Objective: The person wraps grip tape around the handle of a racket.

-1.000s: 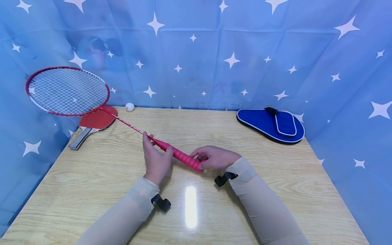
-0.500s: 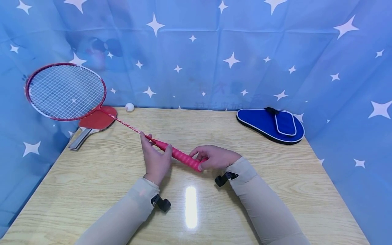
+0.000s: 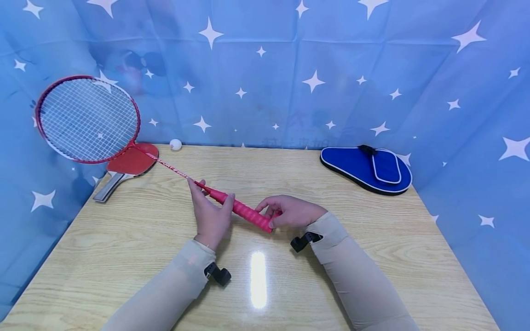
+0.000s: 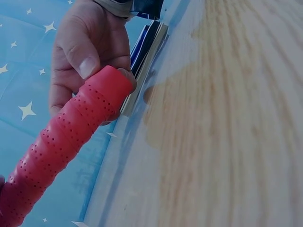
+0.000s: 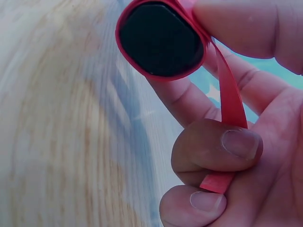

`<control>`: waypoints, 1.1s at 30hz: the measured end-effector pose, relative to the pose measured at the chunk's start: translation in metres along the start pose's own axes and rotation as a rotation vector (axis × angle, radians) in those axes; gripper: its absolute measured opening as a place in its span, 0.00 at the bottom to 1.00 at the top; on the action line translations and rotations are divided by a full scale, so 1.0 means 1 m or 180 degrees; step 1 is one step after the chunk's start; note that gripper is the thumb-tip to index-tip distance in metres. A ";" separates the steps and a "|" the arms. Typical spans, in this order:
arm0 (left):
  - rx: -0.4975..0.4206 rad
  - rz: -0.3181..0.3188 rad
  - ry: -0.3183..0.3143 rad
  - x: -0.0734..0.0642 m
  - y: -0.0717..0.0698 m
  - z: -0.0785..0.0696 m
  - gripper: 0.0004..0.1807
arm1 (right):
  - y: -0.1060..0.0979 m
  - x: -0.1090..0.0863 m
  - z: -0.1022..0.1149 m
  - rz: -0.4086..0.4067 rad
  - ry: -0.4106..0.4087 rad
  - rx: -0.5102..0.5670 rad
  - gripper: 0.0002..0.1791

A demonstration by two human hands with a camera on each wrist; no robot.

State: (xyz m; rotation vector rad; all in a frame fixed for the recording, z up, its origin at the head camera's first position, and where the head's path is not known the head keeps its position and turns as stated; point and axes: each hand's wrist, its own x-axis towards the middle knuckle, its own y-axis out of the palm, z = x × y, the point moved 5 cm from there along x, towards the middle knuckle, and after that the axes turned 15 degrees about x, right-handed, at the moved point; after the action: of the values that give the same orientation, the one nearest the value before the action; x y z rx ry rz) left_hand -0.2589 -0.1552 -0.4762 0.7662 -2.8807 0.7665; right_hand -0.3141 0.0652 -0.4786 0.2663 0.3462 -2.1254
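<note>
A red badminton racket [image 3: 246,211] is held at a slant above the table, its strung head up at the left. My left hand [image 3: 211,219] grips it where shaft and handle meet, thumb along the handle. At the butt end is my right hand [image 3: 298,212]. Perforated pink-red overgrip tape [image 4: 66,137] lies in ridged turns round the handle in the left wrist view. In the right wrist view, a loose strip of that tape [image 5: 230,101] hangs beside the black butt cap [image 5: 161,40]. Right fingers curl round this strip while the thumb and forefinger touch the handle's end.
Behind the racket head lies a red table tennis bat [image 3: 132,161]. A white ball [image 3: 175,144] sits at the wooden table's [image 3: 256,165] back edge. The blue bat case [image 3: 352,165] lies at back right. A starry blue curtain [image 3: 265,92] encloses the back and sides.
The racket has turned about its shaft, so its head faces the head camera more squarely and its top edge stands higher. Both hands have stayed nearly in place.
</note>
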 end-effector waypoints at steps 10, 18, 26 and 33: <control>-0.0017 0.0008 0.0013 0.001 0.000 0.001 0.68 | -0.001 0.002 -0.002 -0.0071 0.0047 -0.0032 0.28; -0.0078 0.0077 0.0016 0.000 0.000 -0.001 0.70 | -0.002 0.003 -0.001 -0.0158 0.0095 -0.0286 0.28; -0.0016 0.0073 0.0000 0.000 -0.001 -0.001 0.70 | -0.003 0.002 0.000 -0.0175 -0.0012 -0.0424 0.24; -0.0064 0.0108 -0.0021 0.001 -0.001 -0.001 0.69 | -0.002 0.003 -0.001 -0.0146 0.0040 -0.0313 0.25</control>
State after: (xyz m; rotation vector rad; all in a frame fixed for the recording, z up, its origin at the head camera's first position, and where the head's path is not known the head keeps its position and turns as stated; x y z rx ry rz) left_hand -0.2590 -0.1557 -0.4746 0.7211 -2.9099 0.7386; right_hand -0.3173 0.0640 -0.4808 0.2166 0.4668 -2.1452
